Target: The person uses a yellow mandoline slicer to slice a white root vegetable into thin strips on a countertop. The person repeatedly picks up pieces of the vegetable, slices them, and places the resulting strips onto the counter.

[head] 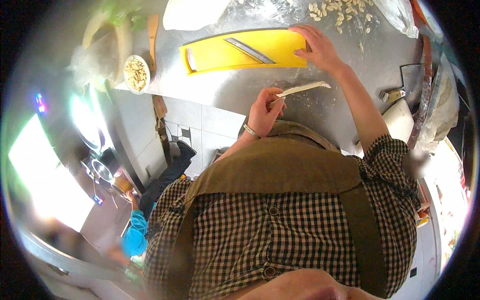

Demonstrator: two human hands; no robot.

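In my left hand [265, 111], a narrow, pale strip [305, 89], apparently dough, is pinched between thumb and fingers. Its free end points right, above the metal worktop [240, 88]. My right hand [317, 48] grips the right end of a yellow mandoline slicer [210, 56], thumb on the near side and fingers over the far corner. The slicer lies lengthwise across the worktop, its slanted metal blade [250, 51] facing up. A gap separates the strip from the slicer.
Small pale pieces [339, 17] lie scattered beyond my right hand. Leftward are a bowl of food [137, 74] and a wooden spatula [152, 41]. A handled blade [393, 95] and a floury rod [423, 93] are at right. Another person's blue sleeve [135, 232] shows near pans [102, 169].
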